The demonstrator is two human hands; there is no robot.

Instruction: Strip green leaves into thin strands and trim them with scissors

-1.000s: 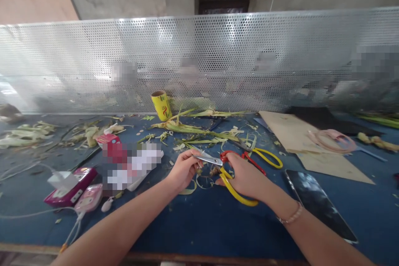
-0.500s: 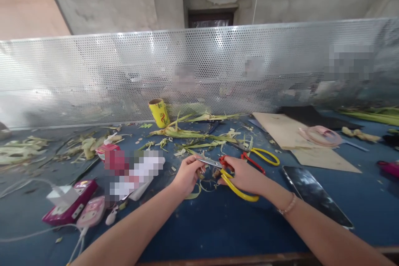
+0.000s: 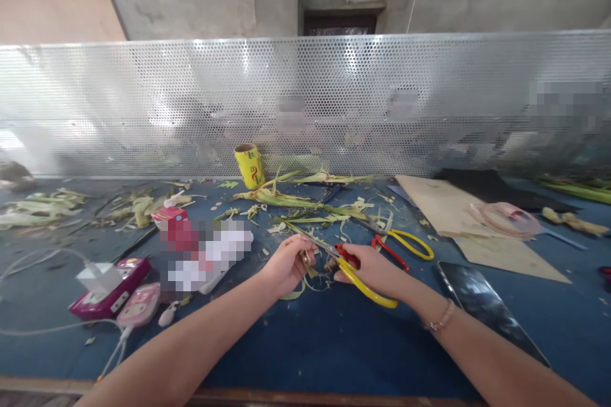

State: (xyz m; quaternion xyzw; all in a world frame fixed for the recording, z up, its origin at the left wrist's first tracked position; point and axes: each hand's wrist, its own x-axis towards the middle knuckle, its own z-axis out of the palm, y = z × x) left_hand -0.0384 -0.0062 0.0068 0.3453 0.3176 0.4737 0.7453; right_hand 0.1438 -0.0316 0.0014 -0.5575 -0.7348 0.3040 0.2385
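Note:
My right hand (image 3: pixel 370 267) is closed round the scissors (image 3: pixel 367 288), which have one yellow and one red handle. Their blades point left, up to the fingertips of my left hand (image 3: pixel 289 264). Those fingers are pinched together at the blade tips; a small greenish-brown scrap shows below them, but what they grip is not clear. Thin pale curled strips (image 3: pixel 294 293) lie under both hands. Just beyond my right hand rests a second pair of scissors (image 3: pixel 411 244), also red and yellow. Long green leaf pieces (image 3: pixel 296 202) are spread on the blue table (image 3: pixel 305 350) ahead.
A yellow tube (image 3: pixel 249 167) stands by the perforated metal screen (image 3: pixel 200 102). To the right are a phone (image 3: pixel 489 311), brown paper (image 3: pixel 429 200) and a pink coil (image 3: pixel 508 219). At left lie a purple power strip (image 3: pixel 131 286), a pink case (image 3: pixel 139 305), cables and plant scraps (image 3: pixel 42 208).
The view has shifted a little, so most background things appear farther right. My hands keep nearly the same place, with the scissors still in the right and the left fingers at the blades.

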